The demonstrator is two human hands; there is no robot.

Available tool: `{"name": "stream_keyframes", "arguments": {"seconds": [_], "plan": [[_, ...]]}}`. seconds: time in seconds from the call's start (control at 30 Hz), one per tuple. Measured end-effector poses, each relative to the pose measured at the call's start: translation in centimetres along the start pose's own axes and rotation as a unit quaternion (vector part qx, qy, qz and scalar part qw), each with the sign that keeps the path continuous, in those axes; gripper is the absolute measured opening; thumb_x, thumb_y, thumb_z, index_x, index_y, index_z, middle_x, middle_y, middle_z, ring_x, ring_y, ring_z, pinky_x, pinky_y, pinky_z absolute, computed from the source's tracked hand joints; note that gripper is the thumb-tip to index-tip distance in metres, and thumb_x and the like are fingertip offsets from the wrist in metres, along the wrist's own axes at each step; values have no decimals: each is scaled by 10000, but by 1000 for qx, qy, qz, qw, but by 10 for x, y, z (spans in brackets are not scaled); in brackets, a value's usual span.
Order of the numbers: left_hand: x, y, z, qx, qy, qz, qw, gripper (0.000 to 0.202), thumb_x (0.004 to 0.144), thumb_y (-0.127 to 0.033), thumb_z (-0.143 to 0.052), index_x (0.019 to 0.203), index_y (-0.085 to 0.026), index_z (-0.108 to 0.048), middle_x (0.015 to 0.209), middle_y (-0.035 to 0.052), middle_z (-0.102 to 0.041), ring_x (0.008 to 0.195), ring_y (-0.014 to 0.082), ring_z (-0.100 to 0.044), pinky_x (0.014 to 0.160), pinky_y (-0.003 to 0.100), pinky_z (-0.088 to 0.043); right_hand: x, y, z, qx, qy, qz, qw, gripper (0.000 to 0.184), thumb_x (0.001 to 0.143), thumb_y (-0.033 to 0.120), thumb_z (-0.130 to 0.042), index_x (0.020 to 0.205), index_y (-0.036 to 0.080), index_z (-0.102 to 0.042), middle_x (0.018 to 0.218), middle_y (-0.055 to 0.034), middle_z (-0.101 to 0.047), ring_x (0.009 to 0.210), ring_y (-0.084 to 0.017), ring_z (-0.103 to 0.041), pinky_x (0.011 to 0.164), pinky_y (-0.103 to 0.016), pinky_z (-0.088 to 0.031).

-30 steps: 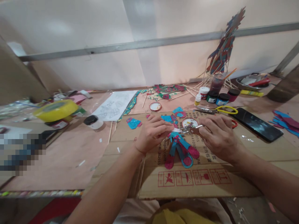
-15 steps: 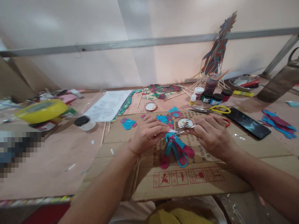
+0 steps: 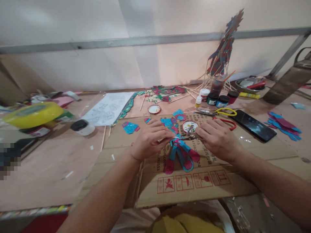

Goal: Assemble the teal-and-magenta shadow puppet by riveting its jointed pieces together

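Note:
My left hand point(image 3: 156, 136) is closed, pinching a small white strip point(image 3: 178, 136) above the puppet. My right hand point(image 3: 216, 138) is closed around a thin, dark, shiny pointed tool point(image 3: 188, 137); its grip hides the rest, so its exact kind is unclear. The tool's tip is close to the strip. Below both hands a blue-and-magenta cut-out puppet point(image 3: 179, 152) lies with its legs spread. Just behind the tool stands a small white dish point(image 3: 190, 126) of fasteners. Loose blue-and-magenta pieces point(image 3: 130, 127) lie left of my left hand.
A cardboard sheet point(image 3: 194, 200) covers the work area. Yellow-handled scissors point(image 3: 226, 112), a red loop handle point(image 3: 229, 124) and a phone point(image 3: 252, 125) lie right. Paint jars point(image 3: 222, 101) and a bottle point(image 3: 286, 79) stand behind. A tape roll point(image 3: 32, 114) and lidded jar point(image 3: 83, 127) are left.
The view has shifted slightly, so the scene sits a little further left. Both hands stay over the puppet; the dark pointed tool shows more clearly beside the white strip.

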State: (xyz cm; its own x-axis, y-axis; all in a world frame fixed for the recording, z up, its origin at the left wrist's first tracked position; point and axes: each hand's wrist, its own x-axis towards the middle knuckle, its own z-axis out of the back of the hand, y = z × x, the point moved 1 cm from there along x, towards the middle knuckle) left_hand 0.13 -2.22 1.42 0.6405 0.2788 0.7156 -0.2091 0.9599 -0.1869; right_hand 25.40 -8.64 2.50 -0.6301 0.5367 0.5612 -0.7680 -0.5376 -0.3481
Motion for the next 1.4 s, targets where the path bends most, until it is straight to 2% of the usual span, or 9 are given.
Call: {"name": "stream_keyframes", "arguments": {"seconds": [0.1, 0.27, 0.47, 0.6, 0.7, 0.83, 0.97, 1.1, 1.4], "plan": [[2, -3, 2, -18, 6, 9, 1000, 45, 892, -178, -684, 898, -214, -709, 792, 13, -772, 725, 135, -683, 801, 312, -517, -1, -1, -5, 25, 10, 6, 1000, 140, 946, 141, -541, 866, 179, -650, 763, -41, -630, 755, -196, -510, 730, -335, -331], [4, -8, 5, -77, 19, 46, 996, 60, 887, -182, -682, 890, -205, -737, 738, 20, -756, 673, 131, -662, 688, 260, -517, -8, -2, -17, 96, 52, 11, 994, 185, 947, 116, -494, 872, 179, -651, 761, -43, -621, 734, -179, -524, 690, -303, -350], [0, -1, 3, -155, 76, 114, 978, 92, 890, -245, -678, 865, -196, -752, 744, 30, -749, 652, 128, -653, 646, 239, -504, -11, 1, -20, 130, 104, -18, 986, 190, 936, 106, -492, 860, 177, -652, 762, -43, -622, 726, -175, -532, 669, -293, -350], [-2, 5, -1, -134, 105, 177, 970, 97, 871, -271, -700, 867, -186, -747, 798, 35, -763, 720, 146, -675, 719, 257, -517, -6, 3, -18, 98, 126, -55, 986, 151, 916, 127, -537, 997, 152, -662, 930, -97, -662, 885, -229, -557, 794, -329, -382], [-2, 6, -5, -120, 125, 208, 963, 41, 841, -188, -703, 831, -190, -743, 838, 29, -770, 787, 163, -692, 825, 291, -524, -3, 3, -17, 67, 139, -51, 987, 222, 883, 133, -588, 1094, 142, -655, 1026, -127, -656, 964, -277, -533, 862, -383, -367], [-3, 6, -11, -124, 118, 209, 963, 159, 814, -98, -671, 892, -212, -749, 933, 18, -780, 901, 175, -709, 932, 320, -517, -1, 4, -14, 36, 129, -48, 990, 199, 909, 138, -558, 1078, 141, -662, 1021, -135, -645, 949, -281, -504, 847, -396, -343], [-6, 6, -15, -135, 76, 204, 967, 182, 827, -95, -662, 921, -219, -756, 931, 23, -782, 908, 173, -713, 928, 319, -536, -1, 10, -15, 23, 115, -88, 989, 196, 926, 122, -515, 1058, 136, -658, 1020, -137, -631, 962, -283, -482, 840, -394, -332], [-6, 4, -17, -159, 31, 192, 968, 131, 863, -151, -676, 923, -215, -772, 934, 54, -783, 926, 183, -713, 894, 315, -555, -4, 18, -18, 27, 144, -148, 978, 210, 917, 90, -485, 1047, 132, -645, 1073, -152, -615, 1016, -294, -467, 869, -399, -346], [-5, 2, -20, -214, 59, 149, 964, 166, 923, -269, -656, 858, -203, -793, 873, 83, -779, 862, 184, -708, 847, 323, -546, -10, 27, -24, -16, 169, -198, 965, 241, 923, 76, -430, 1042, 134, -632, 1067, -160, -591, 992, -297, -464, 884, -410, -377]]}}
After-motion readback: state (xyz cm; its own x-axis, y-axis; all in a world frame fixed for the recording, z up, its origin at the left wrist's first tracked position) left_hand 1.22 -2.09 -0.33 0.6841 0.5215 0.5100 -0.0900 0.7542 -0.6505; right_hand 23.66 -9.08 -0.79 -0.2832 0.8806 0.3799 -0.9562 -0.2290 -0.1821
